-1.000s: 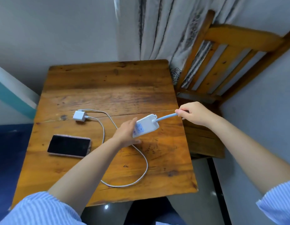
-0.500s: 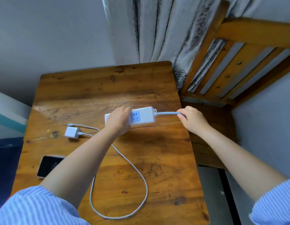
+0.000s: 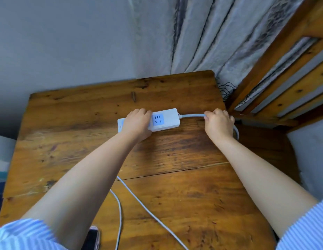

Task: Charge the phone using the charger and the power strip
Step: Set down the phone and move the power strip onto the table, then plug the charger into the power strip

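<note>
Our left hand (image 3: pixel 137 123) lay clamped over the white plastic power strip with pale blue sockets (image 3: pixel 163 120), pressing it flat on the worn brown wooden surface (image 3: pixel 175 195) at about twelve o'clock. Our right hand (image 3: pixel 218 123), at two o'clock, pinched the strip's pale blue-grey power cord (image 3: pixel 192 115), which looped off the surface's edge. We judged the strip light, rigid and smooth, best held across its body clear of the sockets; the cord looked pliant and would drag it. The thin white charging cable (image 3: pixel 148 210) trailed toward six o'clock, beside the dark phone (image 3: pixel 93 237) at seven. Half a second earlier the strip was nearer us; the charger plug then showed at nine o'clock, now out of view.
</note>
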Available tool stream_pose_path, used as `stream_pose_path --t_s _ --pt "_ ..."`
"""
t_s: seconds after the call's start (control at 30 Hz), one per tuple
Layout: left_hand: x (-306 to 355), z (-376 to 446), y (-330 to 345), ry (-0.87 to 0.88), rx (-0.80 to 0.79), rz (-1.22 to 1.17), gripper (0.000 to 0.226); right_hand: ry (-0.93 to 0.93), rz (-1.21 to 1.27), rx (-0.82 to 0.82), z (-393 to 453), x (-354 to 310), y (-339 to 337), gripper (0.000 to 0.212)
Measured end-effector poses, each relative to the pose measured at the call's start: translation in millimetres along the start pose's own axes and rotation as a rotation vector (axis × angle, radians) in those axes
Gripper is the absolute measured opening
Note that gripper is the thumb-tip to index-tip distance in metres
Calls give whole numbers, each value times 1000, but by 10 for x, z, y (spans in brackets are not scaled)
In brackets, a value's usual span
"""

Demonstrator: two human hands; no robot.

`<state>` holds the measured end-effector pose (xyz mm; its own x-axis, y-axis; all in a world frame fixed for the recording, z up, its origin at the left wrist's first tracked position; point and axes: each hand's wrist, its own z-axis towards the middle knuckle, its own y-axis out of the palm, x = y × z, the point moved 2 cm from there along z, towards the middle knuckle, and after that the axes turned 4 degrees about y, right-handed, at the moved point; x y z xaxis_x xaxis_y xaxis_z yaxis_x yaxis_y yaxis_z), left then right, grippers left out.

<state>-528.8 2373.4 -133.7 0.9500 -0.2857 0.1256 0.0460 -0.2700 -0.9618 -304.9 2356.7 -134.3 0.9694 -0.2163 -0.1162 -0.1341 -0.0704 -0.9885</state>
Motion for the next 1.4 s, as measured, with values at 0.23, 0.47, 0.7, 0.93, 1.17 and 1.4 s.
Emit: stream_pose_path --t_s 0.23,0.47,0.7,0.93,1.17,1.4 --pt "-88 -11 51 60 -6 -48 69 8 -11 -7 -53 -44 51 34" --pt "-393 -755 86 53 33 -114 56 -233 171 51 -748 -501 -6 28" --pt "-654 -2027 408 -356 182 -292 38 -547 317 -177 -1409 -1382 128 18" --pt "-531 -2784 936 -655 8 -269 62 -675 293 -366 -1781 -1842 430 23" --pt "-585 -2867 1107 -680 13 -235 66 -729 156 -367 -1849 -2079 586 25" --pt "-596 -2870 1121 -673 12 -222 66 -571 215 -265 -1718 -1798 476 18"
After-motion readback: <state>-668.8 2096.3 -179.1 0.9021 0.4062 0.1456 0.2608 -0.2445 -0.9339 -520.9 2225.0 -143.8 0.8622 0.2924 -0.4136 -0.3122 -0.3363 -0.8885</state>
